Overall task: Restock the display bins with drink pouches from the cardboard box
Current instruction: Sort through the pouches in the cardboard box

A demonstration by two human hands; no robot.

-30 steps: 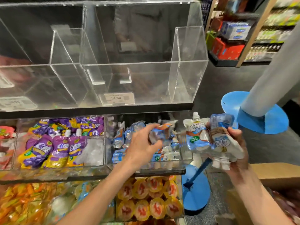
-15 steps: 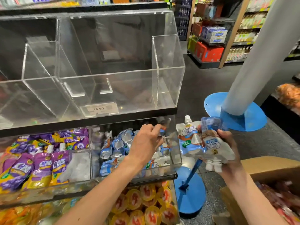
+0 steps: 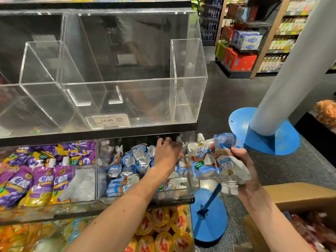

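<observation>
Gripping blue-white drink pouches [image 3: 221, 160] with a "C" logo, right hand [image 3: 247, 171] holds them beside middle bin [image 3: 127, 199]. Left hand [image 3: 168, 151] reaches among binned pouches [image 3: 134, 157], grip unclear. Price tag [image 3: 109, 120] reads 14.90. Cardboard box [image 3: 300, 193] sits lower right.

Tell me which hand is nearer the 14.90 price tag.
Left. The left hand is below and right of the price tag, inside the blue-pouch bin; the right hand grips pouches farther right, outside the shelf.
</observation>
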